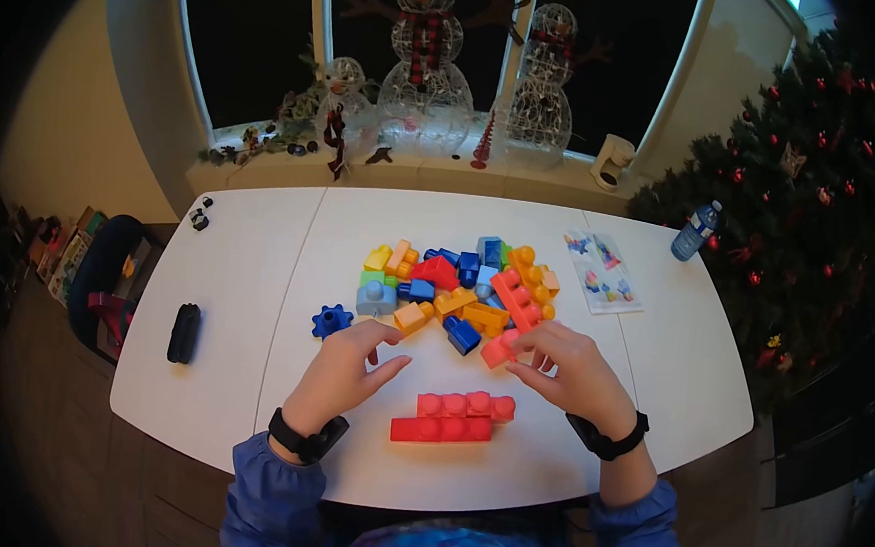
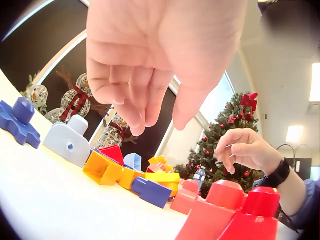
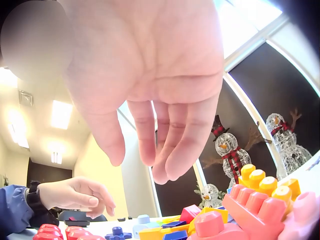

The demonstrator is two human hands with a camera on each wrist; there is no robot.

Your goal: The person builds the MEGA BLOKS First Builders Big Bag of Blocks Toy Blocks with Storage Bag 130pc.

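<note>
My left hand (image 1: 354, 362) hovers over the table with fingers loosely bent and nothing in them. To its right, my right hand (image 1: 577, 374) is also held above the table, and its wrist view shows bare fingertips over the blocks. Overlapping that hand's thumb side in the head view is a small coral block (image 1: 498, 351), beside a long coral block (image 1: 519, 299) at the pile's right edge. Between and below the hands, a red block (image 1: 438, 430) lies alongside a coral block (image 1: 464, 406), studs showing. An orange block (image 1: 412, 318) is nearest my left fingertips.
Beyond the hands lies a pile of mixed building blocks (image 1: 438, 272), with a blue gear-shaped piece (image 1: 331, 321) at its left. A picture leaflet (image 1: 601, 273) and a water bottle (image 1: 697, 230) are at the right. A black case (image 1: 184, 333) sits on the left.
</note>
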